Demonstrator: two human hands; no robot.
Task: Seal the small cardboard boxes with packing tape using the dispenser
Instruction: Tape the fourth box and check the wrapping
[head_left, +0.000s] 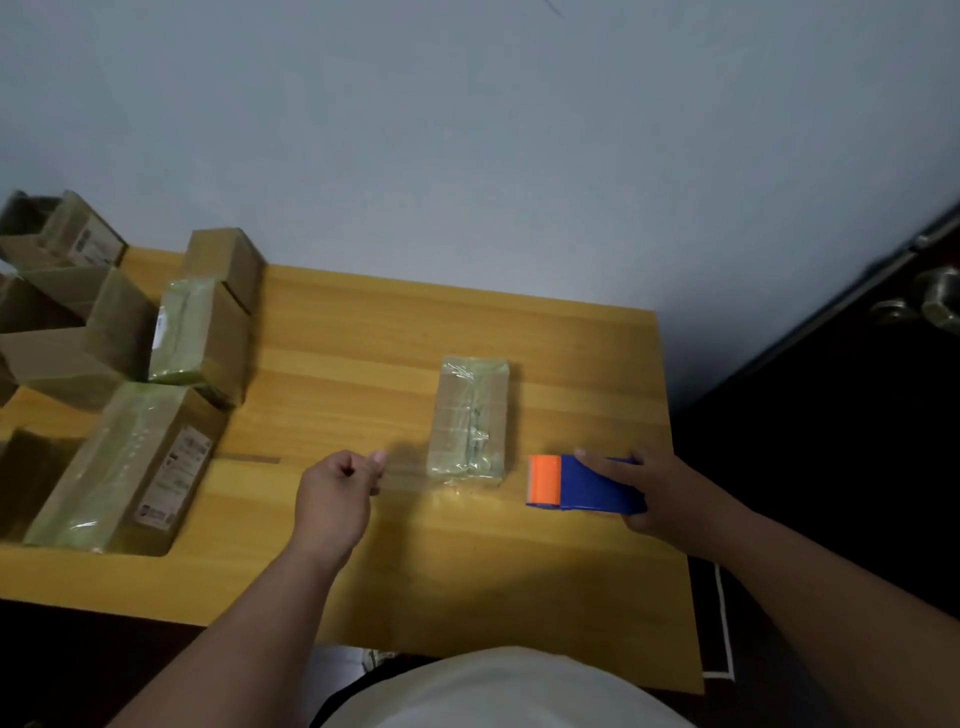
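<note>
— Where's the small tape-wrapped cardboard box (471, 418)?

— Mid-bench, on the yellow wooden bench (363, 332), between both hands. A clear strip of tape (405, 475) runs from its near end to the left hand (335, 496), whose fingers pinch it.

— And the dispenser?

— The blue tape dispenser with an orange end (582, 486) sits just right of the box; the right hand (654, 493) grips it, fingers curled over the top. More taped boxes (156, 415) crowd the bench's left side.
</note>
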